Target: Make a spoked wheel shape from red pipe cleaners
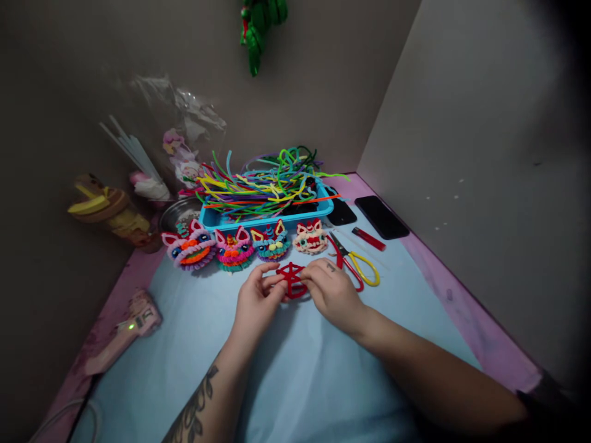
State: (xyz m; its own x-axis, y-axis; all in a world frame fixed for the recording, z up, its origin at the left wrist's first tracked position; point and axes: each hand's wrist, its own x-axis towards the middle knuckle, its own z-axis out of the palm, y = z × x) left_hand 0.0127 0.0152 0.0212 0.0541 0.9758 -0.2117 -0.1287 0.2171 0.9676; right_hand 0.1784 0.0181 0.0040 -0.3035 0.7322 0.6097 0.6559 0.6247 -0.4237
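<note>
A red pipe-cleaner frame (292, 280), round with crossing spokes, is held between my two hands above the light blue cloth (305, 357). My left hand (261, 295) pinches its left edge between thumb and fingers. At its right side, the fingers of my right hand (333, 294) are closed on the frame. Behind my hands stand several fuzzy animal heads: a pink and purple one (190, 247), a magenta one (233, 248), a blue one (271, 242) and a cream one (311, 238).
Behind the heads, a blue tray (268, 220) holds many coloured pipe cleaners (263, 187). Scissors (353, 259), a red lighter-like object (368, 239) and a black phone (381, 217) lie at the right. A pink glue gun (127, 332) rests at the left.
</note>
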